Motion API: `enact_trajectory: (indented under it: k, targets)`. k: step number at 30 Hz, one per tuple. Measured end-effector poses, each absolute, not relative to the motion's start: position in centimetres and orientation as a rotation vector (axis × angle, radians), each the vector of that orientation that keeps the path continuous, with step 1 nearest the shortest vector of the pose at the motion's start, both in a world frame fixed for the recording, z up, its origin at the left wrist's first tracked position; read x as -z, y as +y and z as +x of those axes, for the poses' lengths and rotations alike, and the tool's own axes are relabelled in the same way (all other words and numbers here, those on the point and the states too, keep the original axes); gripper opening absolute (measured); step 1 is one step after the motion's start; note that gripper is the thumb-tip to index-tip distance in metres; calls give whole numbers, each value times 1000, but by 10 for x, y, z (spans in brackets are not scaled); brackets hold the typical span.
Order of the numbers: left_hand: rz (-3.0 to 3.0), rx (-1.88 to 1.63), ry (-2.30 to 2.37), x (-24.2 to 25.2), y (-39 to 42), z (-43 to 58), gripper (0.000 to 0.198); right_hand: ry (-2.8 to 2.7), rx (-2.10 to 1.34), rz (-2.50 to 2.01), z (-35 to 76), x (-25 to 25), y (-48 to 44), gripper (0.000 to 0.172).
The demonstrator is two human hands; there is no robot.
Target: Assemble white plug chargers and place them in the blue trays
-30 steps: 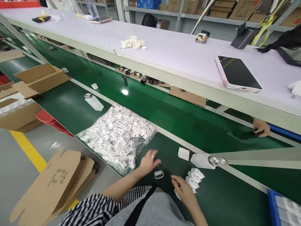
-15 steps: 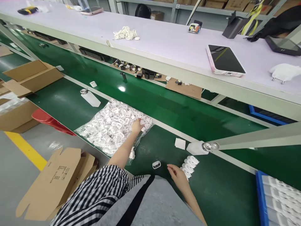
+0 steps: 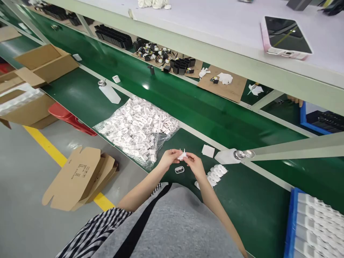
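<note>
My left hand (image 3: 168, 158) and my right hand (image 3: 195, 164) meet over the green belt (image 3: 228, 129), both pinching a small white plug part (image 3: 182, 155) between their fingertips. Directly below them lies a small dark-faced piece with a white rim (image 3: 179, 170). A clear plastic bag full of white plug parts (image 3: 138, 127) lies just left of my left hand. A row of white parts (image 3: 215, 174) is lined up right of my right hand, beside a white square pad (image 3: 208, 151) and a white bottle with a metal cap (image 3: 232, 156).
A raised white bench holds a phone in a pink case (image 3: 286, 36). A blue tray of white parts (image 3: 317, 229) sits at lower right. Cardboard boxes (image 3: 43, 64), flat cartons (image 3: 80, 177) and a red stool (image 3: 70, 118) stand left. Another person's hand (image 3: 295, 100) shows across the belt.
My left hand came back from the bag carrying a white plug part. My right hand lifted off the belt and joined it. The camera tilted downward.
</note>
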State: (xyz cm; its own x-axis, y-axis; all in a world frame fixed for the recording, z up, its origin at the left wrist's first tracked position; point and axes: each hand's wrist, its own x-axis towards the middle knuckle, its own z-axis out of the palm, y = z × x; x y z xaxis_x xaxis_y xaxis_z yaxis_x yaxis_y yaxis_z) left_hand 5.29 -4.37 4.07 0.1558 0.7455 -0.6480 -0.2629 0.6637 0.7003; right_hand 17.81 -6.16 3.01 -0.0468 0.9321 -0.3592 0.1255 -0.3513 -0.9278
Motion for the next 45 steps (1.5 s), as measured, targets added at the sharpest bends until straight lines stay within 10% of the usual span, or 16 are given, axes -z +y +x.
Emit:
enact_trajectory:
  k: [5, 14, 27, 34, 45]
  targets:
    - [502, -766, 1126, -28, -59, 54, 13, -1289, -1498, -1514, 192, -31, -63, 18]
    - [464, -493, 869, -12, -70, 58, 22, -1358, -1958, -1227, 193, -32, -75, 42]
    - [950, -711, 1581, 18, -73, 51, 26, -1902, -1008, -1434, 189, 2, -92, 16]
    - [1432, -366, 1488, 36, -98, 34, 49, -2181, -1004, -1415, 194, 28, -95, 15]
    - [1784, -81, 1527, 32, -104, 44, 34, -2433, -961, -1514, 187, 32, -92, 25]
